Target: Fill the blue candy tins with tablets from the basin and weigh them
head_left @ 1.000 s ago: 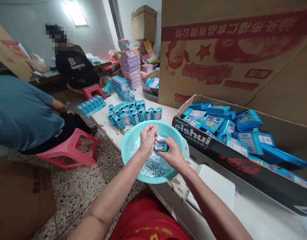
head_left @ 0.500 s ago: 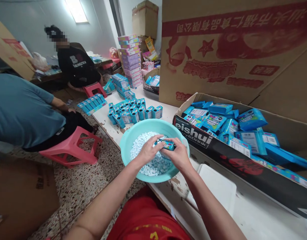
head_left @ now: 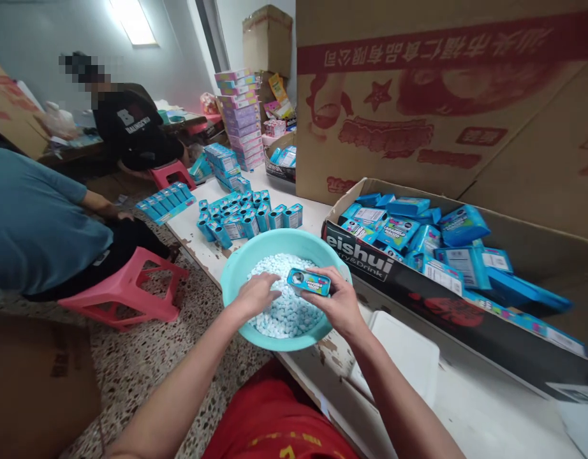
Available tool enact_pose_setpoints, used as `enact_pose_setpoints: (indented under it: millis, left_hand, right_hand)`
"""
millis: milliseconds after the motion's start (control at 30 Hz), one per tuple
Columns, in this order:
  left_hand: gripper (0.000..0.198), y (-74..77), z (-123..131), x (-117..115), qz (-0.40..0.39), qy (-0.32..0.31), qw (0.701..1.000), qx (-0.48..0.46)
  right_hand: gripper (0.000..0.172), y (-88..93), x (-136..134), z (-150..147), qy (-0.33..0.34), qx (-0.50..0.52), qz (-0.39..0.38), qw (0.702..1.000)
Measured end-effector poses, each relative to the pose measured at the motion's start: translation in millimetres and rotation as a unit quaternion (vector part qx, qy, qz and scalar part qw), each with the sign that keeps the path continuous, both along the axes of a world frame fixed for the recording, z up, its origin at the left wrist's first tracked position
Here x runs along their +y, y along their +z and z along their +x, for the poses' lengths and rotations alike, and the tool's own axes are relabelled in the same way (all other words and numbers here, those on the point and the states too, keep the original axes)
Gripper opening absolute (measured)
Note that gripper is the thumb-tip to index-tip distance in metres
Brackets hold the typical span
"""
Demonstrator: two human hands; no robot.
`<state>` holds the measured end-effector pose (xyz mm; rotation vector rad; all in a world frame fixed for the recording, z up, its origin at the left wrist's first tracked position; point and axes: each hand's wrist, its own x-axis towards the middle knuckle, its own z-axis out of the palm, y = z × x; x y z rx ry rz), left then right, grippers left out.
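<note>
Centre of frame: right hand (head_left: pixel 340 299) closed round a small blue box (head_left: pixel 317 285), thumb and fingers on opposite sides, above the right half of a turquoise bowl (head_left: pixel 233 284). Its round hole faces the left hand (head_left: pixel 259 294), clear of the gripping fingers; something pale shows inside. Left hand loosely spread, fingers slightly bent, low over the white pellets (head_left: pixel 283 322); nothing visible in it. Fingertip contact with the pellets: cannot tell.

Holding the box above the bowl probably means strays drop back in. Upper centre, just beyond the rim, a cluster of blue boxes (head_left: pixel 234 215) stands mostly upright, dark holes upward, perhaps so the contents stay put. Right, within likely reach: long carton (head_left: pixel 358 256) of jumbled blue packs (head_left: pixel 402 231).

Materials: bowl smooth, apparently plastic, rounded; pellets small, matte, pebble-like. Boxes glossy, flat-sided, apparently printed card. Tabletop (head_left: pixel 470 414) white, paint chipped brown along its edge.
</note>
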<state>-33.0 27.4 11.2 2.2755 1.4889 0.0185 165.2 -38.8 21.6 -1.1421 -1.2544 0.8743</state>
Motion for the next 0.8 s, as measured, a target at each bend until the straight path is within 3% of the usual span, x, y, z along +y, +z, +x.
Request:
enact_pose_setpoints:
  millis: [100, 233, 367, 467, 533, 633, 700, 733, 800]
  left_hand:
    - [0.052, 1.2, -5.2, 1.9, -0.026, -0.013, 0.991, 0.131]
    - [0.064, -1.7, -6.5, 2.1, -0.033, -0.028, 0.980, 0.196]
    - [0.087, -11.6, 6.6, -7.1, -0.064, -0.061, 0.982, 0.169]
    - [0.088, -15.3, 24.0, -17.0, -0.096, -0.088, 0.985, 0.115]
    - [0.080, -16.1, 34.1, -21.2, -0.114, -0.100, 0.984, 0.088]
    - [0.077, -19.7, 42.2, -22.0, -0.139, -0.099, 0.982, 0.079]
    - [0.074, -24.2, 44.0, -20.5, -0.136, -0.101, 0.983, 0.067]
    - [0.072, -26.3, 44.6, -19.7, -0.129, -0.106, 0.985, 0.054]
    - [0.066, -28.3, 46.5, -18.1, -0.116, -0.116, 0.986, 0.024]
  right_hand:
    - [0.039, 7.1, -20.2, 15.7, -0.009, 0.034, 0.005, 0.999]
    - [0.038, 7.7, -67.0, 60.2, -0.140, 0.012, 0.015, 0.990]
    - [0.034, -24.8, -104.6, 94.6, -0.270, -0.059, -0.012, 0.961]
    - [0.034, -54.9, -118.3, 100.5, -0.302, -0.080, -0.048, 0.949]
    - [0.045, -60.4, -123.7, 103.5, -0.303, -0.085, -0.037, 0.949]
    - [0.061, -34.2, -122.3, 125.4, -0.334, -0.125, 0.036, 0.933]
    - [0.052, -1.2, -107.0, 155.0, -0.390, -0.196, 0.078, 0.896]
    - [0.047, 15.5, -94.0, 172.6, -0.418, -0.249, 0.077, 0.870]
    - [0.045, 41.8, -59.4, 207.9, -0.366, -0.336, 0.021, 0.867]
